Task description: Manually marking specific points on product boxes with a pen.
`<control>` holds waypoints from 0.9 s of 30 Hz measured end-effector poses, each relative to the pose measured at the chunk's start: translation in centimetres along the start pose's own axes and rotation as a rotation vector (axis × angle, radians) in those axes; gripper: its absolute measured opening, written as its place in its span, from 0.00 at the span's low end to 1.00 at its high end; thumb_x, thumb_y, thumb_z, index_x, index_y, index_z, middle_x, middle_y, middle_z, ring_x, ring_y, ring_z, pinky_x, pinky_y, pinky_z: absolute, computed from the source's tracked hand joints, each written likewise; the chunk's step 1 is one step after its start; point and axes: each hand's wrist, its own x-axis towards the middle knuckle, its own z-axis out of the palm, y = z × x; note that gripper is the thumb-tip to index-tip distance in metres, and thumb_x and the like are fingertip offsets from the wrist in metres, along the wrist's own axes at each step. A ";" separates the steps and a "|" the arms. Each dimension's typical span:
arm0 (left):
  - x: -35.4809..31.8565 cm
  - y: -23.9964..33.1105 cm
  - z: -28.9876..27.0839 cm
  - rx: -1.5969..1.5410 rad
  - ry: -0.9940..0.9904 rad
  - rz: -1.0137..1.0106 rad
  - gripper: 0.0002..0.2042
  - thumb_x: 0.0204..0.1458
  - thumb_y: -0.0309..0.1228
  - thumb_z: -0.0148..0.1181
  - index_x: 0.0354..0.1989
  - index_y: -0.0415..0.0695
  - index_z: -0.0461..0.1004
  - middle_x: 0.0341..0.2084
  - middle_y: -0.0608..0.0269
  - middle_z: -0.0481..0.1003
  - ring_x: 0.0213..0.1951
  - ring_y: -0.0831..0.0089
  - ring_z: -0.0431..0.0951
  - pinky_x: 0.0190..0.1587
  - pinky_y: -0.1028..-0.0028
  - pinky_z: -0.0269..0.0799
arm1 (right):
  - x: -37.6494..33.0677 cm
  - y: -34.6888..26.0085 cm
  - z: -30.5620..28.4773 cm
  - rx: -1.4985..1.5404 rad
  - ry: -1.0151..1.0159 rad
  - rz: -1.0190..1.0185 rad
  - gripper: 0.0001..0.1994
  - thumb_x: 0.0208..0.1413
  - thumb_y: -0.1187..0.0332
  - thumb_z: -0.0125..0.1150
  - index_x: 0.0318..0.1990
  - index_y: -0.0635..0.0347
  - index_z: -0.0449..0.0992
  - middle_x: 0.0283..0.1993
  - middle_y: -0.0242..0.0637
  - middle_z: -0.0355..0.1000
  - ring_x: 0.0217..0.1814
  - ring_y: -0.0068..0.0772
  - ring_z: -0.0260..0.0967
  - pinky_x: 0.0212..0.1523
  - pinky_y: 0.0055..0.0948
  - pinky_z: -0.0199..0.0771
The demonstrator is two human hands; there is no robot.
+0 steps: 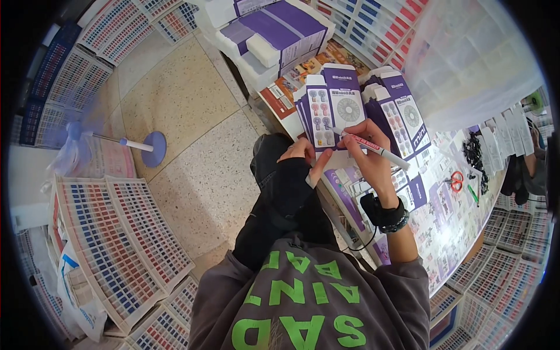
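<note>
Purple-white carton [321, 116], seemingly marked by pen [373, 147].

The marker [373, 147] in the right hand [367, 153] is white with a red band. Just under its tip, the flat boxes [324, 114] are purple and white with little pink and blue fan pictures. Farther right of the hand lie scissors [457, 181] with red handles.

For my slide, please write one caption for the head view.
Right hand marks a purple-and-white flat carton with a white marker pen; left hand steadies it.
</note>
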 end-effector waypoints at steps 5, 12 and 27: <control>0.1 0.0 -0.1 -0.073 -0.071 -0.035 0.18 0.50 0.36 0.67 0.19 0.41 0.64 0.12 0.65 0.65 0.17 0.78 0.64 0.21 0.75 0.59 | 0.1 0.3 0.4 -0.075 -0.033 0.016 0.06 0.58 0.75 0.58 0.40 0.67 0.71 0.31 0.36 0.75 0.35 0.23 0.75 0.38 0.20 0.72; -0.5 0.4 -1.0 -0.095 -0.049 0.046 0.15 0.53 0.32 0.63 0.21 0.40 0.65 0.15 0.61 0.65 0.19 0.73 0.65 0.23 0.73 0.59 | -1.4 -1.8 -0.8 0.126 0.005 -0.046 0.05 0.59 0.74 0.56 0.39 0.67 0.70 0.30 0.37 0.75 0.36 0.27 0.76 0.41 0.23 0.75; -11.2 3.6 2.7 -0.331 -0.431 0.345 0.08 0.54 0.24 0.59 0.27 0.40 0.65 0.22 0.55 0.66 0.23 0.57 0.68 0.26 0.67 0.63 | -16.1 -8.0 -11.2 0.077 0.510 -0.415 0.12 0.59 0.64 0.55 0.41 0.64 0.65 0.28 0.37 0.67 0.33 0.34 0.68 0.60 0.49 0.62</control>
